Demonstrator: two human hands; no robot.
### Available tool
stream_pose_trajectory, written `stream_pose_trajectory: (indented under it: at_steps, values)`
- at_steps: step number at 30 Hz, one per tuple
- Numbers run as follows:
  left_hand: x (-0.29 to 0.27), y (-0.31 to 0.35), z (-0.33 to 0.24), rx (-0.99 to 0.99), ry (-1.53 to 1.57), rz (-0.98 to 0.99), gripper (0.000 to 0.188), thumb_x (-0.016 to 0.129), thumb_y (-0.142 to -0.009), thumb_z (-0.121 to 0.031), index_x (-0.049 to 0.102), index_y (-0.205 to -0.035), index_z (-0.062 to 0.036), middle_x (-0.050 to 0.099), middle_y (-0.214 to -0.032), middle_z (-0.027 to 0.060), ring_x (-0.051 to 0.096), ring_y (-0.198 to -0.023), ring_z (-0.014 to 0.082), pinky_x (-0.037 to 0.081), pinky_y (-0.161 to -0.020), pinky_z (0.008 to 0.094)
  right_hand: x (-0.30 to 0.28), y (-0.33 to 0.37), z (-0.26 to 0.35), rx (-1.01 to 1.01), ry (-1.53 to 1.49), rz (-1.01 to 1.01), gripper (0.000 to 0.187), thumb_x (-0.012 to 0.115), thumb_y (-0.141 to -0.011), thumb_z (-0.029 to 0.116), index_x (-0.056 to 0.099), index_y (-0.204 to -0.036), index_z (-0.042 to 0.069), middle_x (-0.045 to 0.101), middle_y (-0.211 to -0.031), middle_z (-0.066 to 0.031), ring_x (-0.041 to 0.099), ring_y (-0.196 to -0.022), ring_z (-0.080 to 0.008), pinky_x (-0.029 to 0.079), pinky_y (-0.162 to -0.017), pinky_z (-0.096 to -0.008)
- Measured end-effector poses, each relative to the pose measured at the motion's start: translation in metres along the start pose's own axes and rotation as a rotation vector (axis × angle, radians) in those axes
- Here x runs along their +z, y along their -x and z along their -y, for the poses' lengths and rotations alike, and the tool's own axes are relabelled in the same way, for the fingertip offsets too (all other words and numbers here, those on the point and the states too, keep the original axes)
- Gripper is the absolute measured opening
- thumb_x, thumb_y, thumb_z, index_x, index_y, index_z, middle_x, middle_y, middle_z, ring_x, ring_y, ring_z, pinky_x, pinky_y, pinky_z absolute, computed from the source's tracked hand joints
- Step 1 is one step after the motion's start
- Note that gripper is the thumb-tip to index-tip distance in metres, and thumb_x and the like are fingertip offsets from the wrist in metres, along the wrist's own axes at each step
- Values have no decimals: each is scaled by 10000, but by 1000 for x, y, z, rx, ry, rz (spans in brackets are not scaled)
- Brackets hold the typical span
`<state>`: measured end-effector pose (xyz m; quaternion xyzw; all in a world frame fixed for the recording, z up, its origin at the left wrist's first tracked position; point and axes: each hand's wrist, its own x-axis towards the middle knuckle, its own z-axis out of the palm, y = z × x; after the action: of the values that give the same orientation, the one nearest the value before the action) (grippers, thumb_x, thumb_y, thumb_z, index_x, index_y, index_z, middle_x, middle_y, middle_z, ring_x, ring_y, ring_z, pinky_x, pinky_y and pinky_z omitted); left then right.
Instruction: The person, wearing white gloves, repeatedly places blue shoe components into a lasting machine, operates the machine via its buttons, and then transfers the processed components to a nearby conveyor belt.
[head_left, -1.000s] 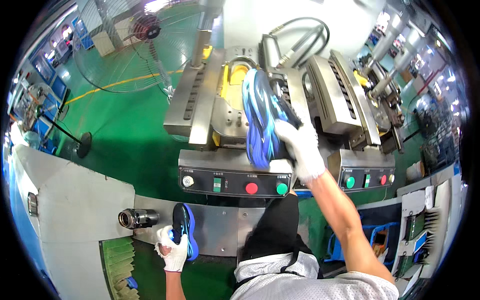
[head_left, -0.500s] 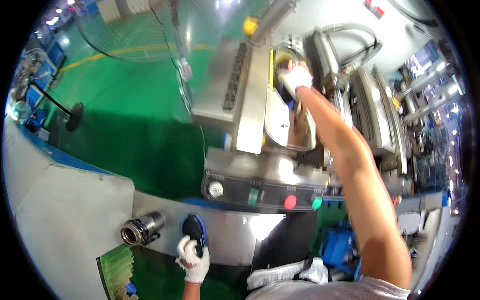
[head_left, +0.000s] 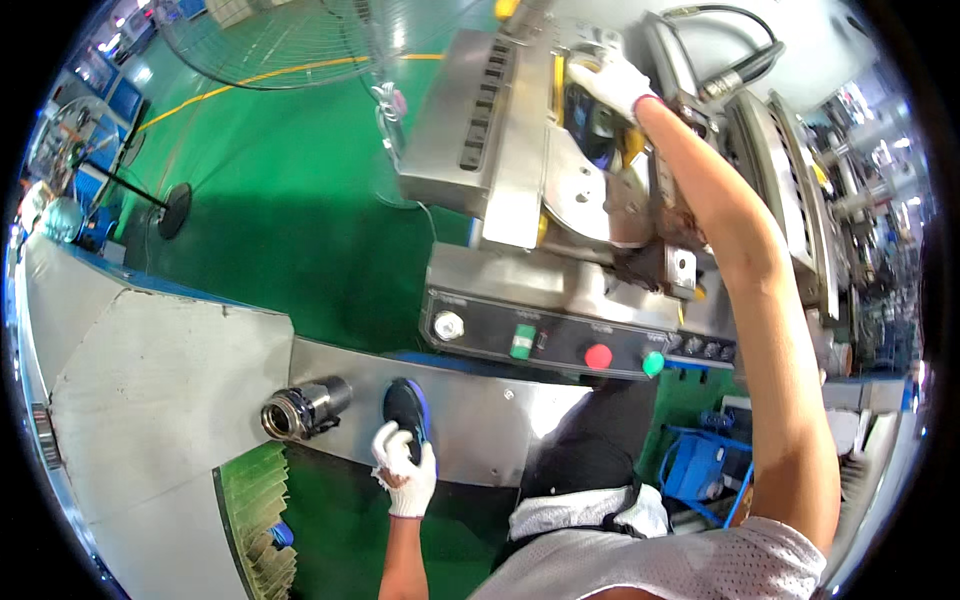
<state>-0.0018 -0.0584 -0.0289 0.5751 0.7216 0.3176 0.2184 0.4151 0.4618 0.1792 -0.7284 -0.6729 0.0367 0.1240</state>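
Observation:
My left hand [head_left: 405, 470], in a white knit glove, curls around the near end of a dark shoe [head_left: 403, 403] with a blue edge, which lies on a steel worktop [head_left: 470, 420]. Stretched far forward, my right hand [head_left: 612, 84], gloved too, is closed over the far end of a second dark shoe [head_left: 590, 125] with a blue edge. That shoe sits inside a steel machine [head_left: 515, 170], above a pale curved plate [head_left: 580, 195]. My palm and fingers hide part of it.
A steel flask [head_left: 305, 408] lies on its side left of the near shoe. The machine's front panel [head_left: 570, 335] carries red and green buttons. Hoses [head_left: 745, 65] curve at upper right. A blue-framed stool [head_left: 700, 470] stands at lower right, a wire fan guard [head_left: 280, 40] at upper left.
The view has shifted, so the scene sits lower left overall. My right hand stays at the shoe in the machine, now sharper. My left hand remains on the near shoe.

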Motion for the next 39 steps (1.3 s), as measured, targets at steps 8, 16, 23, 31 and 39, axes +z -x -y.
stream_pose_trajectory:
  at_steps: [8, 16, 23, 31, 39]
  values:
    - [26, 37, -49, -186, 119, 57, 851, 851, -797, -73, 410, -1524, -22, 400, -1495, 205, 512, -1257, 326, 462, -1088, 439, -93, 343, 3, -255, -562, 87, 719, 771, -899, 233, 485, -1511, -14, 540, -1517, -264, 505, -1450, -381, 384, -1222, -440]
    - [8, -32, -53, 538, -168, 376, 145, 750, -921, -161, 693, -971, -38, 658, -959, 160, 646, -905, 349, 520, -793, 458, 73, 470, -90, -365, 44, -44, 799, 694, -808, 256, 455, -1501, -61, 456, -1546, -334, 384, -1489, -515, 205, -1266, -630]
    - [18, 14, -195, 532, 22, 312, 101, 756, -920, -137, 719, -934, -44, 677, -920, 148, 668, -841, 317, 540, -751, 418, 20, 574, -47, -247, -685, 746, 1220, 669, -848, 757, 132, -1681, 47, 114, -1738, -272, 114, -1613, -455, 144, -1233, -706]
    - [97, 49, -308, 298, 301, 775, 154, 676, -1000, -177, 699, -937, -38, 664, -817, 20, 594, -742, 96, 489, -656, 301, -14, 658, -97, -7, -894, -6, 883, 877, -785, 361, 500, -1460, -65, 612, -1396, -276, 640, -1278, -394, 518, -1096, -425]
    - [182, 156, -437, 588, 490, 1415, 575, 573, -975, -41, 415, -1527, -28, 611, -1346, 181, 687, -967, 208, 589, -833, 316, -73, 794, -163, 932, -1213, -334, 775, 847, -849, 358, 553, -1472, 4, 711, -1319, -136, 650, -1218, -197, 490, -1083, -362]
